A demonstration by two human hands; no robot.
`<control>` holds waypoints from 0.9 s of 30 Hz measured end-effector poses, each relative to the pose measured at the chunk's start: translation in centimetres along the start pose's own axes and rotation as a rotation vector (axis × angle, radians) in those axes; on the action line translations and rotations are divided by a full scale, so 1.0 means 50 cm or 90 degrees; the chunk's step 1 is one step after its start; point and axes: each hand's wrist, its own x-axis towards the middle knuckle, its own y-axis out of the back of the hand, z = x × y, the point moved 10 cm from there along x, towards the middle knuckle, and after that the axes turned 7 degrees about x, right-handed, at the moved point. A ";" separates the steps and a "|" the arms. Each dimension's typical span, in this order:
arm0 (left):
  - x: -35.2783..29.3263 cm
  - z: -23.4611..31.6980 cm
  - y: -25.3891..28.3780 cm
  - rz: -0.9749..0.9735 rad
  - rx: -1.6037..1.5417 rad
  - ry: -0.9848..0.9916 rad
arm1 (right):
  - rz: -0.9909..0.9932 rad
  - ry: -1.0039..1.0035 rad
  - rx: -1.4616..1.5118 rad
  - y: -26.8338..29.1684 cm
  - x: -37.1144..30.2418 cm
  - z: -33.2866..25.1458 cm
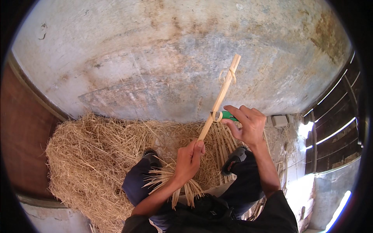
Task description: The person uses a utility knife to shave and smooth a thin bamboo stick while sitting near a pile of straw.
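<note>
My left hand [187, 161] is closed round the lower end of a pale wooden stick [224, 89], which slants up and to the right. In my right hand [250, 123] is a knife with a green handle [228, 115]. Its dark blade meets the stick partway along, where a curled shaving [217, 117] stands out from the wood. Another thin curl [233, 76] hangs on the stick near its upper end. Under my left wrist, a bunch of thin pale strips [191, 191] fans out between my legs.
A large heap of straw [89, 155] lies to the left, against a stained wall [155, 66]. Long wood strips [221, 149] lie on the floor near my right shoe [235, 159]. Bricks [279, 120] sit by the wall. A dark slatted partition [334, 128] stands at the right.
</note>
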 end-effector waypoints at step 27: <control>0.110 0.099 0.088 0.015 0.118 -0.104 | 0.069 -0.433 0.506 0.025 -0.050 0.163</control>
